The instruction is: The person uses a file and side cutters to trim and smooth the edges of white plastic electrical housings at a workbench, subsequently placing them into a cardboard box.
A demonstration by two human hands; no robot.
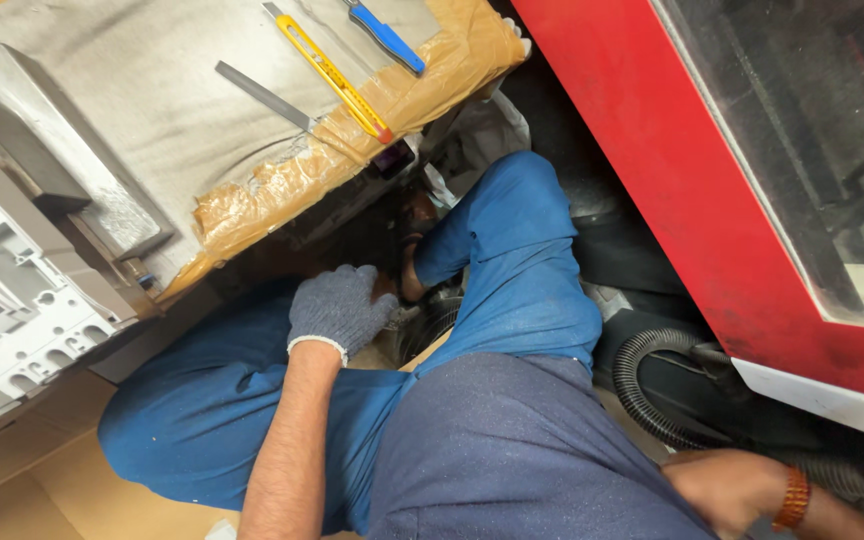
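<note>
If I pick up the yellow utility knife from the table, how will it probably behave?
The yellow utility knife looks slim and long, so it is probably light and stiff. It lies flat on the taped brown covering, so it should slide, not roll. Its tip near the table edge may be sharp; the blade cannot be seen clearly.

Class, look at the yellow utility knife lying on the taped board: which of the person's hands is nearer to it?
Left. The gloved left hand is below the yellow utility knife, between the knees; the bare right hand is far off at the lower right.
</note>
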